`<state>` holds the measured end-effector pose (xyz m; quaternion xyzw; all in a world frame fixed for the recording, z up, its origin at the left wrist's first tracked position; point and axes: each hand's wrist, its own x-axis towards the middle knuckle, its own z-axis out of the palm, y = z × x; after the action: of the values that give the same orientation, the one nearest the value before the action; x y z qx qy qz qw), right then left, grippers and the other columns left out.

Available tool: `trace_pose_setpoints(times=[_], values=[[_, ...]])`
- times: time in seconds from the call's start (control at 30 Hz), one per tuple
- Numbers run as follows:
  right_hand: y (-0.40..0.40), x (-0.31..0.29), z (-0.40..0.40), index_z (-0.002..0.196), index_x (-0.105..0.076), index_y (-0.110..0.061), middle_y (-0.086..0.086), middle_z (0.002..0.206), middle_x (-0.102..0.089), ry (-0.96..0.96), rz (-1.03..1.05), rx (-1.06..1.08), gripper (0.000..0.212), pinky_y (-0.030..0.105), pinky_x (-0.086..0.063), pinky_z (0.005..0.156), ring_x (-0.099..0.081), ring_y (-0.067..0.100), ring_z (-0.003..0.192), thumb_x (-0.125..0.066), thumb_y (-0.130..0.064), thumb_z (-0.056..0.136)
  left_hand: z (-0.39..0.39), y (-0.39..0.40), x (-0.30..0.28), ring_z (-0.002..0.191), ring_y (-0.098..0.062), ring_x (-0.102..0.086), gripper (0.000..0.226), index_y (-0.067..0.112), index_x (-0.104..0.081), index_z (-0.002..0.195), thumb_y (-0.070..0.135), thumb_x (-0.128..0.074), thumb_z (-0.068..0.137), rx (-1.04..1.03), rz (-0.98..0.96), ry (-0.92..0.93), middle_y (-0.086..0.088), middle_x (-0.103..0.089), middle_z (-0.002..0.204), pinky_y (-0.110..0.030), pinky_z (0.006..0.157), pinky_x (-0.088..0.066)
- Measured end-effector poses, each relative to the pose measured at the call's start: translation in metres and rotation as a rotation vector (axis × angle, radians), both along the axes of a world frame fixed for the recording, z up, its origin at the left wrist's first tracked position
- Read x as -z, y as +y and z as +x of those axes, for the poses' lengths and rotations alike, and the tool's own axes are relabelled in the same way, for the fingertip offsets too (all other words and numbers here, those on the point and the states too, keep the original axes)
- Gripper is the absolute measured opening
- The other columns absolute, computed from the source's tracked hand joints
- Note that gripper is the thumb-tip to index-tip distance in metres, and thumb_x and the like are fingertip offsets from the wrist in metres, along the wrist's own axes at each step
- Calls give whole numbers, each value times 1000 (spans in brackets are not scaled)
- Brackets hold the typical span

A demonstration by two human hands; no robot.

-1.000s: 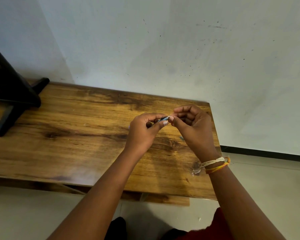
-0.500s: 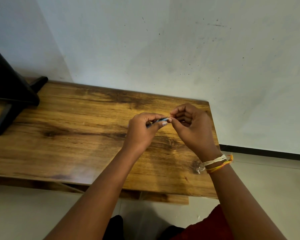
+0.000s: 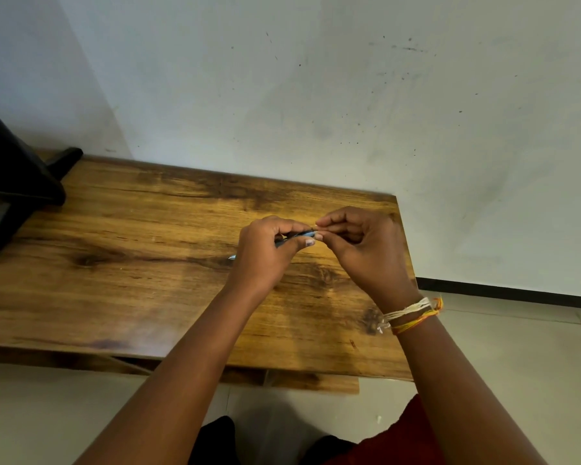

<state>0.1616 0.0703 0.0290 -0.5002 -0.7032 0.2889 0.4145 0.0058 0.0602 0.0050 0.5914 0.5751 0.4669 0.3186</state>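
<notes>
Above the right half of a wooden table (image 3: 131, 280), my two hands meet over a thin blue pen-like object (image 3: 299, 234). My left hand (image 3: 265, 256) grips its shaft with curled fingers and thumb; the silvery tip (image 3: 232, 257) pokes out at the hand's left side. My right hand (image 3: 359, 250) pinches the object's right end between thumb and forefinger. A small yellowish bit (image 3: 313, 226) shows at that pinch; what it is I cannot tell. Most of the object is hidden by my fingers.
A black stand (image 3: 17, 182) sits on the table's far left end. A white wall runs behind the table. Tiled floor (image 3: 517, 347) lies to the right and in front. Thread bands (image 3: 413, 313) circle my right wrist.
Both hands stay joined on the blue object over the same spot. The right hand's fingers have shifted slightly at the object's end.
</notes>
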Motion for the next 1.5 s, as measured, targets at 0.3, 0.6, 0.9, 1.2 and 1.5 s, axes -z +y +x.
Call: trace_pose_setpoints(times=[0.3,0.6,0.9,1.2,1.5], values=[[15,26,26,112,-67,-18,-4,98,-67,-157,-278,213,36,9,-47,67,-65,6,85,-78,-18,78,4,0,2,88,-3,-64,20,21,-75,100,21,-72,80,14,-4,13,6,-73,95,-22,77,-52],[16,50,28,85,-73,-17,0,84,-68,-444,-410,272,3,26,-49,69,-64,15,83,-73,-18,82,6,1,3,92,-5,-66,21,17,-75,101,20,-72,81,-18,5,-18,4,-74,99,-28,83,-54],[12,26,14,101,-69,-9,7,80,-73,215,-415,141,16,24,-58,67,-70,15,71,-70,-8,85,5,2,6,84,-5,-66,22,17,-75,101,21,-73,80,-46,-1,-34,3,-75,94,-20,74,-51],[4,10,-3,95,-64,-11,11,93,-76,566,-377,12,9,26,-58,72,-73,19,93,-62,-4,90,6,3,6,82,-7,-67,23,15,-74,102,22,-73,80,-53,-11,-31,1,-74,94,-19,68,-48],[6,15,0,103,-70,-13,6,95,-74,473,-323,-16,21,22,-57,74,-71,14,91,-59,0,91,6,2,4,78,3,-64,21,16,-75,100,21,-72,80,-50,9,-25,6,-73,90,-12,67,-47]])
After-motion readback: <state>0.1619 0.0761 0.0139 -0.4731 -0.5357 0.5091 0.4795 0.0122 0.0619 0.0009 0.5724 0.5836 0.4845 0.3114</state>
